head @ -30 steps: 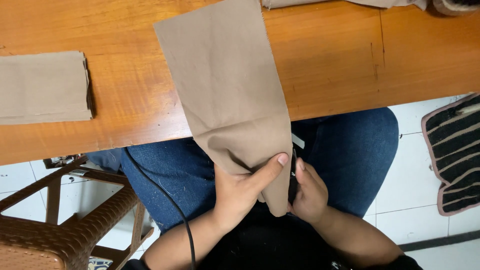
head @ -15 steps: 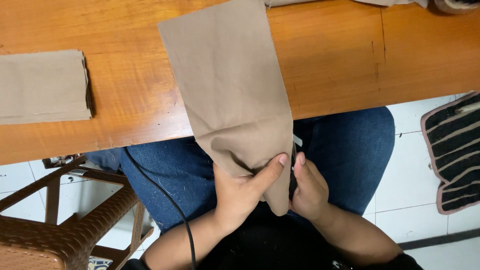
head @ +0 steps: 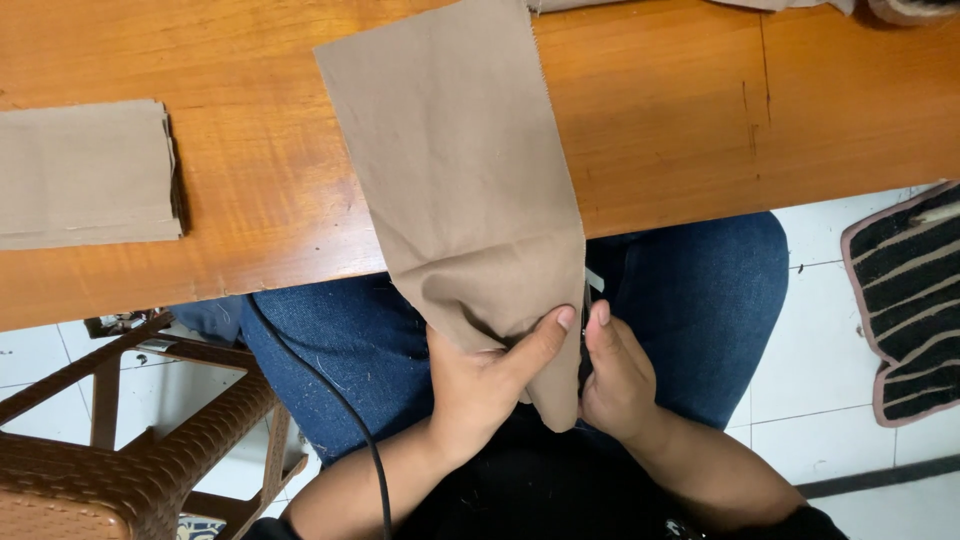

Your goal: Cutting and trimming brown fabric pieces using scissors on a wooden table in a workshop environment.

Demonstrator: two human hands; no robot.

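Head view, my hands: two, both low in the picture over my lap, close together at the bottom end of the cloth.
Left hand (head: 485, 385): my fingers are closed on the lower corner of the brown fabric piece (head: 460, 190), thumb stretched across its front toward the right edge, the other fingers behind the cloth and hidden.
Right hand (head: 615, 375): it sits just beside the right edge of the same piece, fingers curled in against that edge; the fingertips are hidden behind the cloth, so I cannot tell whether they pinch it or only press on it.
Brown fabric piece, position: one long piece, its upper part lying flat on the tabletop (head: 680, 110), its lower part hanging off the near edge and gathered into creases where I hold it above my lap.
Folded brown fabric (head: 88, 172): one stack, same colour, lying flat at the left of the tabletop, well apart from the piece I hold.
More cloth at the far edge: one pale strip (head: 700, 4) just showing at the top of the picture, too cut off to tell more.
Jeans (head: 700, 290): my two legs in blue denim under the tabletop.
Black cable (head: 340, 410): one, running across my left thigh and down toward the bottom edge.
Wicker stool (head: 110, 450): one, brown, on the white tiled floor at lower left.
Striped mat (head: 910, 300): one, dark with pale stripes, on the floor at right.
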